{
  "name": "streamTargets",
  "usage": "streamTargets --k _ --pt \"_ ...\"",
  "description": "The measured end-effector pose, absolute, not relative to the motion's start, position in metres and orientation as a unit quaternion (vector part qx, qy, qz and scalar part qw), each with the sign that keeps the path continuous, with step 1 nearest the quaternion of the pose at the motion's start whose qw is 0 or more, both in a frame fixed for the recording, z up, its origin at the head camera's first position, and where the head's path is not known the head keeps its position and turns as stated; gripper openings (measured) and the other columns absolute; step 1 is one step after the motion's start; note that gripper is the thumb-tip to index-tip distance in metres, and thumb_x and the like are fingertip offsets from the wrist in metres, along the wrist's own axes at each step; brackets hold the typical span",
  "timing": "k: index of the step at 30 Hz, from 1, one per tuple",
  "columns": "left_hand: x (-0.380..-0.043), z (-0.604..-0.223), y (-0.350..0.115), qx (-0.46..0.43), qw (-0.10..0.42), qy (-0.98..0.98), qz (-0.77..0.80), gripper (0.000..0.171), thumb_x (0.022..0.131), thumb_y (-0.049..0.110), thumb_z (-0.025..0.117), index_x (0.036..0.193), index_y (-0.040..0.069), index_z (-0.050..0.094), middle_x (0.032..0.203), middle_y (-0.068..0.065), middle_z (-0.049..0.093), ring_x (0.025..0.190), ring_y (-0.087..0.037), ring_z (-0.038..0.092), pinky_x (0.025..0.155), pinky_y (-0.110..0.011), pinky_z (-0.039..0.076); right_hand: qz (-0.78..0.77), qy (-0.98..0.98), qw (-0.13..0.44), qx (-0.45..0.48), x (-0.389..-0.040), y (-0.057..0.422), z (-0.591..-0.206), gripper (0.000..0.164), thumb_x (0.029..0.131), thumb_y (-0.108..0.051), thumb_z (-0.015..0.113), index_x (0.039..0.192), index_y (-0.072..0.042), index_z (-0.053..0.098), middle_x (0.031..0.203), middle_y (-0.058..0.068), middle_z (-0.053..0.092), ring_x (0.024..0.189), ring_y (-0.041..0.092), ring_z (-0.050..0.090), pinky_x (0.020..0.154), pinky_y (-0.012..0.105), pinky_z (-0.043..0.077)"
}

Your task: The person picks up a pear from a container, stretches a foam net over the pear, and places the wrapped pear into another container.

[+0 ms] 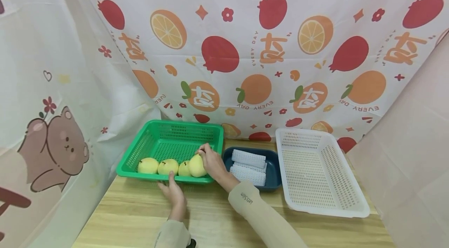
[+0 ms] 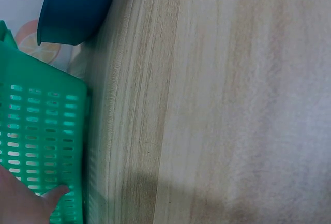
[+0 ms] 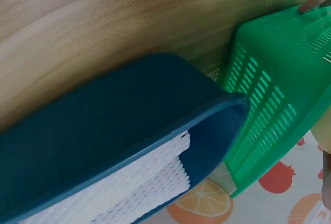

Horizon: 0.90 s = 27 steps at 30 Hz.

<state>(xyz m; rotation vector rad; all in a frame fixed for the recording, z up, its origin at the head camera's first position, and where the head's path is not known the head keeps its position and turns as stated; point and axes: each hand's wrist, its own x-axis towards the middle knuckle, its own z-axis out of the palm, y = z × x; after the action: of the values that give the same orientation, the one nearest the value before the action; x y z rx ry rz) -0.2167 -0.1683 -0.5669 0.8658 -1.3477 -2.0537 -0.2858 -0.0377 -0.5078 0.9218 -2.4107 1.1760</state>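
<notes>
My right hand [image 1: 213,163] holds a round yellow pear [image 1: 196,166] above the front right part of the green basket [image 1: 138,150]. Below and to the left, several more yellow pears [image 1: 148,165] with dark stems lie in a row along the basket's front wall. The left hand [image 1: 173,193] grips that front side, its thumb up at the rim. In the left wrist view, a finger [image 2: 58,192] lies against the slotted outer wall. Only part of the right hand [image 3: 327,180] shows in the right wrist view, at the edge.
Right of the basket stands a dark blue tub [image 1: 274,170] holding white foam net sleeves [image 1: 248,174]. Farther right sits a white slotted basket [image 1: 308,178]. All stand on a wooden table [image 1: 133,209], with a fruit-print curtain [image 1: 238,84] behind.
</notes>
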Motion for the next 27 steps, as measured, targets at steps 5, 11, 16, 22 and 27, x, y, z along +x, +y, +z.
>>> streamTargets --k 5,11,16,22,27 --pt "-0.216 -0.566 -0.167 0.325 0.261 -0.501 -0.759 0.082 0.094 0.041 0.047 0.147 0.011 -0.008 0.152 -0.009 -0.004 0.136 -0.021 0.002 0.108 -0.030 0.007 0.487 -0.816 0.139 0.277 -0.285 -0.038 -0.506 0.011 0.100 -0.019 0.035 0.104 -0.013 0.043 0.097 -0.006 0.064 0.063 0.004 0.056 0.053 0.019 0.043" --pt "-0.216 -0.565 -0.167 0.324 0.259 -0.505 -0.757 0.084 0.093 0.043 0.047 0.146 0.010 -0.008 0.152 -0.010 -0.005 0.136 -0.022 0.000 0.108 -0.031 0.006 0.669 -0.719 0.115 0.148 -0.282 -0.040 -0.501 0.014 0.100 -0.014 0.039 0.102 -0.002 0.046 0.088 0.005 0.068 0.086 0.017 0.062 0.072 0.030 0.047" --pt "-0.216 -0.564 -0.167 0.321 0.261 -0.507 -0.756 0.083 0.093 0.043 0.047 0.147 0.010 -0.008 0.152 -0.010 -0.005 0.136 -0.022 0.001 0.108 -0.032 0.006 0.843 -0.535 0.018 -0.063 -0.275 -0.036 -0.490 0.026 0.099 -0.021 0.042 0.111 0.002 0.049 0.107 0.012 0.057 0.101 0.021 0.053 0.088 0.034 0.041" --pt "-0.217 -0.563 -0.167 0.312 0.261 -0.508 -0.759 0.082 0.094 0.042 0.046 0.146 0.010 -0.008 0.152 -0.010 -0.005 0.136 -0.021 0.000 0.108 -0.031 0.005 0.964 -0.189 -0.092 -0.163 -0.262 -0.018 -0.470 0.029 0.099 -0.017 0.032 0.117 -0.002 0.049 0.109 0.009 0.053 0.110 0.020 0.046 0.095 0.035 0.038" --pt "-0.215 -0.564 -0.167 0.314 0.253 -0.512 -0.758 0.083 0.094 0.044 0.044 0.146 0.010 -0.011 0.151 -0.008 -0.010 0.135 -0.020 -0.004 0.107 -0.030 0.003 0.970 -0.077 -0.169 -0.158 -0.251 0.001 -0.462 0.032 0.098 -0.023 0.034 0.123 -0.005 0.042 0.120 0.010 0.045 0.110 0.024 0.043 0.096 0.039 0.036"
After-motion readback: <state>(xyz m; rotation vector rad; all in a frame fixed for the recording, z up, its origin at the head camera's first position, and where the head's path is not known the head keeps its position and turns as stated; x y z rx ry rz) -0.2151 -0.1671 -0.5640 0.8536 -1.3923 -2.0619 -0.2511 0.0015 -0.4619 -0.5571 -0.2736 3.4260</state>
